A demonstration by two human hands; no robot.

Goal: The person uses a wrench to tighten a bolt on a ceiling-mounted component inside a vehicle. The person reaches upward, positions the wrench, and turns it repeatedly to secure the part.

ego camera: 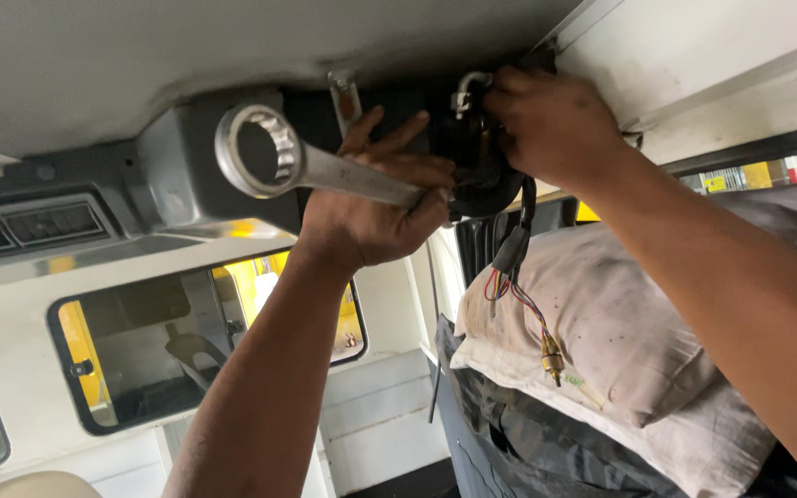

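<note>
Hidden and cut-off parts

The wrench (pixel 325 166) shaft's far end vanishes inside the left hand (pixel 375 207); the right hand (pixel 551 120) covers the dark fitting (pixel 477 171), its fingertips unseen; the stained cushion (pixel 620 341) runs off the right edge.

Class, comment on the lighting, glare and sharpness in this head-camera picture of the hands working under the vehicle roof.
Head view: daylight through the rear cabin window washes out the yellow outside; the shiny steel ring spanner in the left hand shows glare; the black roof-mounted part under the right hand sits in deep shadow; the forearms are slightly soft.
</note>
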